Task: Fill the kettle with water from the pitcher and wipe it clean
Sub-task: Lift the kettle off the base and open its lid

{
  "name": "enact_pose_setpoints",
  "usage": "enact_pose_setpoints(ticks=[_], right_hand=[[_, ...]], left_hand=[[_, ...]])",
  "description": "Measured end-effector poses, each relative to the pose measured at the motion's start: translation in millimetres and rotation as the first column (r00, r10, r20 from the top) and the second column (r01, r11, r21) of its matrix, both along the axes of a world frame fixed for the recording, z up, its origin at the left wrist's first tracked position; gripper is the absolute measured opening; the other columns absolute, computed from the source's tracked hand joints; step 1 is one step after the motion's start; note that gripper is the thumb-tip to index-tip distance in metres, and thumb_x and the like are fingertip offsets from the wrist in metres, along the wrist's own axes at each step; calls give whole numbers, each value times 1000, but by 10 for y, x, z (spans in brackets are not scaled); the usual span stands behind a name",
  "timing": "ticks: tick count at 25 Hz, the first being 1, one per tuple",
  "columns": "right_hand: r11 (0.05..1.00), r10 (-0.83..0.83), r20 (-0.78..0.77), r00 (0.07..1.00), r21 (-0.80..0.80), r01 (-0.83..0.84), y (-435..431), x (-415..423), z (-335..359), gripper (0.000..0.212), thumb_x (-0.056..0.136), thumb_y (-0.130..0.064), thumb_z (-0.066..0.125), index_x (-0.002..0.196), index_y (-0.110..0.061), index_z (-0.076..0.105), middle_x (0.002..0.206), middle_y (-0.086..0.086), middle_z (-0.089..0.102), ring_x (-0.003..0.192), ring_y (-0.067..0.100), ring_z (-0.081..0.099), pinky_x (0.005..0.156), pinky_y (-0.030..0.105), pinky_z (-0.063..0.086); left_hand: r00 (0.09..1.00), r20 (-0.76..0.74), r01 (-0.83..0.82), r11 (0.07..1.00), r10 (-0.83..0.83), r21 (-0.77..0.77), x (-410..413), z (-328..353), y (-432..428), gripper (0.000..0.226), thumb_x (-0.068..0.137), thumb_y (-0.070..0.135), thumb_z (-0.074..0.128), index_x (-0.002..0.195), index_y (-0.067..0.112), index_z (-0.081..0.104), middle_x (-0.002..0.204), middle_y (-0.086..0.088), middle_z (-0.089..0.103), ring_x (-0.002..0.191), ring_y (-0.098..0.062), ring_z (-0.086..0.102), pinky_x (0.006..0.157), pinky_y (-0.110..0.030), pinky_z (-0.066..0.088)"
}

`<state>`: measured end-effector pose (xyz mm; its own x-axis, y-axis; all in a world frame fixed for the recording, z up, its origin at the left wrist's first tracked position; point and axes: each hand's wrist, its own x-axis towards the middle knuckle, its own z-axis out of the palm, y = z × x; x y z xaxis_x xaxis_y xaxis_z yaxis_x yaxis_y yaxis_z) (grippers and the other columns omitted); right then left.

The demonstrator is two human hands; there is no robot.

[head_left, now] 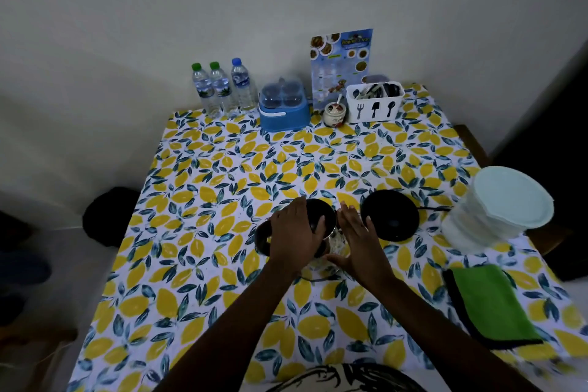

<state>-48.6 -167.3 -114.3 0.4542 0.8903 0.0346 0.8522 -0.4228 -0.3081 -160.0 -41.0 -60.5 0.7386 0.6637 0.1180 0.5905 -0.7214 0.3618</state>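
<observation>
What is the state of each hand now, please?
Left hand: curled over the top of the kettle, gripping it.
Right hand: open, flat against the kettle's side.

On the lemon cloth [222,169], the left hand [294,232] lies on top of the black kettle [321,216] and the right hand [359,239] is flat on its side, with the round base [393,216], white pitcher [496,210] and green rag [490,305] off toward three o'clock.
</observation>
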Motion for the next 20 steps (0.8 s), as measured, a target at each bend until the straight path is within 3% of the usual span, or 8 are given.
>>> enact_pose_setpoints(ticks=[2,4,7,10,12,14,16,20], right_hand=[[1000,8,-27,1000,28,-7,0,12,-39,96,80,-75,38,151,-14,18,161,4,15,147,19,11,115,48,18],[999,10,-46,999,52,-8,-2,19,-73,99,77,-71,50,152,-16,15,161,2,10,148,18,5,117,49,15],[998,6,-49,999,66,-3,-6,15,-73,100,77,-76,43,153,-18,14,161,2,9,148,16,3,117,48,12],[998,15,-16,1000,66,-14,-30,-11,-65,97,80,-76,38,154,-22,5,162,0,4,149,17,-3,119,44,5],[997,21,20,1000,73,-23,-52,-60,-70,96,83,-72,42,154,-21,1,162,0,2,149,17,-5,119,45,6],[994,34,8,999,101,-34,-69,-124,-69,96,83,-67,47,153,-22,-1,162,-1,1,149,17,-6,119,48,9],[990,57,-33,998,134,-52,-67,-199,-74,96,83,-63,49,153,-23,-3,162,-2,-1,149,16,-8,119,48,9],[985,41,-48,998,168,-33,-49,-296,-75,94,85,-66,45,153,-17,4,163,1,-1,149,15,-6,119,43,7]], left_hand=[[997,73,13,997,-8,-72,24,59,-2,66,93,50,25,138,5,42,134,-15,57,118,-33,56,99,-45,43],[972,226,3,967,57,-255,-10,116,26,60,96,47,24,140,10,41,135,-12,56,120,-29,56,98,-42,48],[891,423,51,887,168,-459,-170,169,61,43,103,32,30,141,17,41,140,-6,53,125,-19,52,101,-36,47],[787,471,54,717,398,-695,-332,299,49,35,105,22,30,138,24,42,137,8,46,124,-7,43,99,-20,38],[718,472,85,609,511,-789,-458,253,124,40,104,32,31,140,19,44,141,7,44,131,-12,42,106,-28,35],[679,461,123,531,571,-839,-589,203,211,62,95,59,37,141,18,44,149,-3,45,137,-20,42,116,-44,32],[690,438,82,539,576,-838,-684,216,247,73,86,68,45,139,18,45,145,-5,49,135,-22,45,114,-46,35],[756,408,-118,720,512,-684,-736,244,284,56,95,38,55,145,21,35,147,-4,45,133,-21,44,104,-30,40]])
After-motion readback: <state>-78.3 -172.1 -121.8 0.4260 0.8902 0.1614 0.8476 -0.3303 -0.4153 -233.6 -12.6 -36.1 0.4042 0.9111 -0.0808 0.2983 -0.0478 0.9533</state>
